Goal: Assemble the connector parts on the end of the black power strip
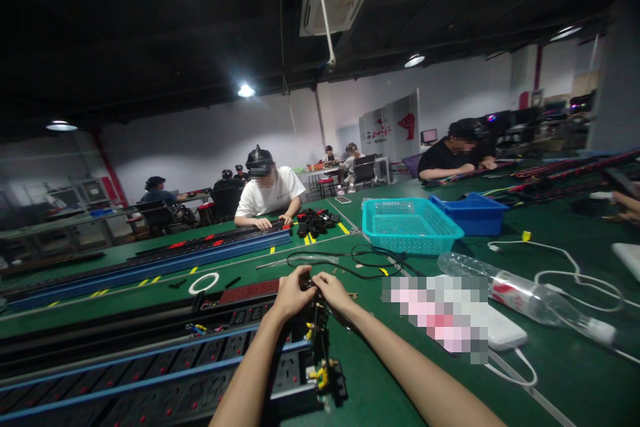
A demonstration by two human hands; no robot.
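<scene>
Two bare hands work at the right-hand end of a power strip with dark red sockets (250, 290), which lies on a green table (370, 400). The strip's long axis runs left to right, climbing gently in view, and its right end points toward the hands. The left hand (295, 290) and right hand (333, 290) meet there with bent fingers and fingertips together; whether they grip something between them cannot be told. Nearer the viewer, blue-edged strips with black sockets (187, 355) lie roughly parallel, with yellow-covered wire ends (321, 377) at their right. Beyond the strip lies a white ring (193, 284). To the right are a turquoise basket (415, 240), a blue bin (483, 219) and a plastic bottle (520, 293) on its side. Across the table, a co-worker in a white shirt (273, 193) leans over other strips.
</scene>
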